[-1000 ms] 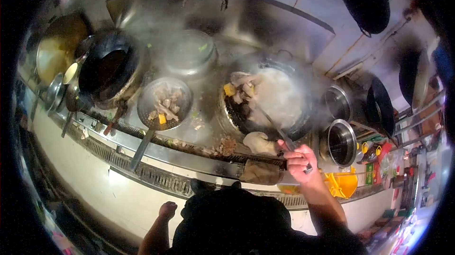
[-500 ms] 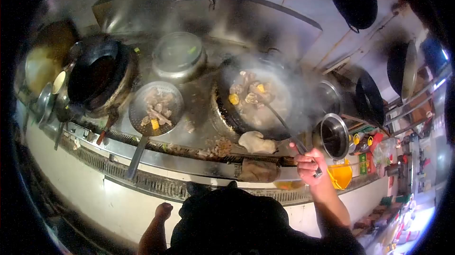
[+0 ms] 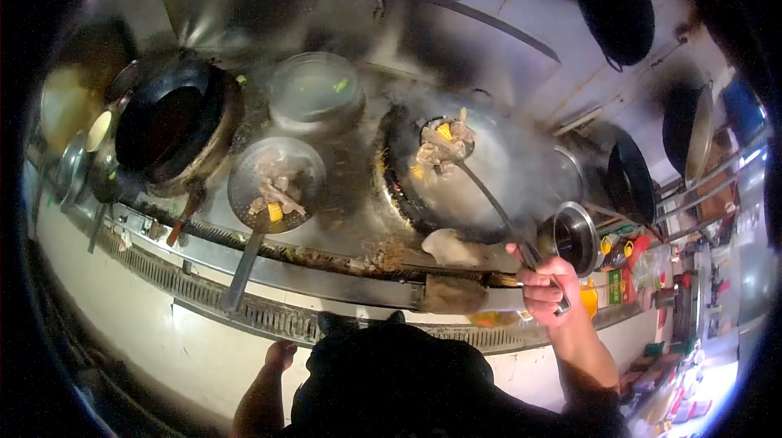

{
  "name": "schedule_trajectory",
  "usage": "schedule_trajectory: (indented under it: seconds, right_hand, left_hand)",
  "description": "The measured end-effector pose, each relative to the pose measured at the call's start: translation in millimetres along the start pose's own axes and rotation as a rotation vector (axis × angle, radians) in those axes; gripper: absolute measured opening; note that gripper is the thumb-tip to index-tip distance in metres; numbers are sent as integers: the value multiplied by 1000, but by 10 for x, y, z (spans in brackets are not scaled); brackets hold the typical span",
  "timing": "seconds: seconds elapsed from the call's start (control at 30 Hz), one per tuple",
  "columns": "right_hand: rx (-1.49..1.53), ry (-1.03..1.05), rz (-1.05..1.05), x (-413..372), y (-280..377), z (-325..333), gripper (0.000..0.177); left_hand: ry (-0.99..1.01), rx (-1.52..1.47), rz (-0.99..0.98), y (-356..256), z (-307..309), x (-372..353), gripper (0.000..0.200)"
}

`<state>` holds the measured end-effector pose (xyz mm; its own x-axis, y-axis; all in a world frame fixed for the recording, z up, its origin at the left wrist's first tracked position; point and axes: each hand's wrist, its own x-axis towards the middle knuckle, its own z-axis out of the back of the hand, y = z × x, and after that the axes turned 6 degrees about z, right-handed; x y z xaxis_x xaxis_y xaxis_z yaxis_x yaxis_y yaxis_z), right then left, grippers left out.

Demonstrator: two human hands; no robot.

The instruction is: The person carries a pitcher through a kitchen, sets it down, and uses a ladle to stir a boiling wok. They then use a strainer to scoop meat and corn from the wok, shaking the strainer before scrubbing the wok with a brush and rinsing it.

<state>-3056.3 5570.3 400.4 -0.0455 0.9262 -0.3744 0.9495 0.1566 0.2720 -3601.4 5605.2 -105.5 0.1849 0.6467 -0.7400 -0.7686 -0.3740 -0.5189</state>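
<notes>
My right hand (image 3: 550, 290) is wrapped round the handle of a long ladle (image 3: 495, 202). The ladle's bowl is heaped with chunks of meat (image 3: 442, 150) and a yellow corn piece (image 3: 444, 130). It is over a wok (image 3: 393, 185) of pale, steaming liquid. To the left, a perforated skimmer (image 3: 244, 173) rests on the stove top, holding more meat and a corn piece (image 3: 275, 212). My left hand (image 3: 281, 354) is low by my body, in front of the stove's front edge. Its fingers are curled, with nothing seen in them.
A dark wok (image 3: 134, 145) sits at the left, beside a lidded-looking round pot (image 3: 314, 96). A pale cloth (image 3: 452, 249) lies at the steaming wok's front edge, and a folded cloth (image 3: 456, 294) on the stove edge. Right of the wok stands a metal pot (image 3: 573, 234). Woks (image 3: 615, 6) hang above.
The ladle has come up out of the liquid, loaded with meat and corn. My right hand has shifted slightly right and down. The camera view has turned a little.
</notes>
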Motion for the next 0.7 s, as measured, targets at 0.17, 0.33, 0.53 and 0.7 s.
schedule_trajectory:
  seconds: [0.17, 0.33, 0.53, 0.7]
  right_hand:
    - [-70, 20, -122, 278, -365, -413, 53]
    - [-281, -75, -191, 736, -869, -718, 49]
    - [-94, -18, -405, 1731, -1405, -197, 51]
    - [-913, -122, -410, 1958, -1566, -221, 52]
  left_hand:
    - [-81, 456, -210, -121, 290, -387, 14]
    - [-94, 734, -434, 462, 377, -400, 18]
    - [-247, 502, -257, 805, 440, -582, 17]
    - [-261, 537, -301, 755, 461, -771, 19]
